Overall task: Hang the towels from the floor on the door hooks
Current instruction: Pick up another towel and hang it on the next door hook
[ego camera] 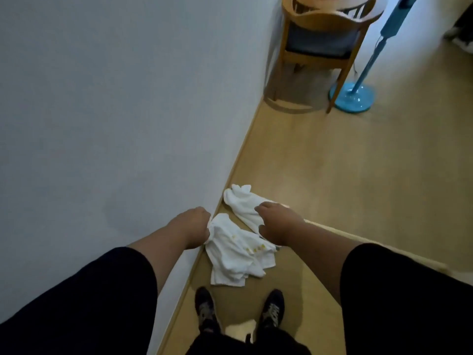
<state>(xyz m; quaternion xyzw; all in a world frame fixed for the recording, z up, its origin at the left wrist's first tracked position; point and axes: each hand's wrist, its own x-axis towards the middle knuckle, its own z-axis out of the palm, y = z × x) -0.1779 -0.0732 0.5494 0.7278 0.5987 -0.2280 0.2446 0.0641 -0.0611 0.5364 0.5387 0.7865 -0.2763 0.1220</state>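
Two white towels lie crumpled on the wooden floor beside the wall. My left hand [195, 226] grips the upper left corner of the nearer towel [235, 254], which has small yellow marks on it. My right hand [275, 222] reaches down over the farther towel [240, 201], with fingers curled toward the cloth; the hand hides the point of contact, so a grip cannot be confirmed. No door or hooks are in view.
A plain white wall [115, 111] runs along the left. A wooden chair [322, 44] stands at the far end by the wall, with a blue fan stand [352, 94] next to it. My shoes [240, 311] stand just below the towels. Open floor lies to the right.
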